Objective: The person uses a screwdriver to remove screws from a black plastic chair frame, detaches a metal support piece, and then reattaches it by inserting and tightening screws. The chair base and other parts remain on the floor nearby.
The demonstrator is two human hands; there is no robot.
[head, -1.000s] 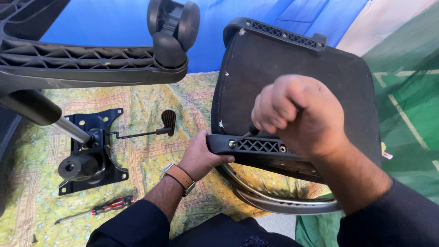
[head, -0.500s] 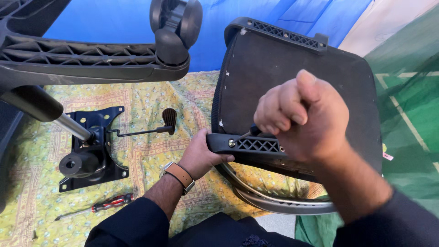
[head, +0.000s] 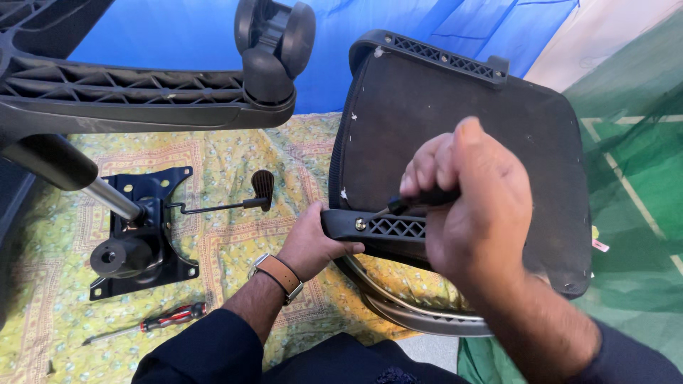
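Two hands work at the armrest bracket of an upturned office chair seat.

The right hand is curled tight in a fist round the black handle of a screwdriver, its tip set at a screw on the black armrest bracket along the near edge of the chair seat. The left hand, a brown-strapped watch on its wrist, grips the left end of that bracket, fingers wrapped under it. The seat stands tilted on a yellow patterned cloth. To the left on the cloth lie a black tilt mechanism plate with its lever and a red-handled screwdriver. A chair base leg with a caster crosses overhead.
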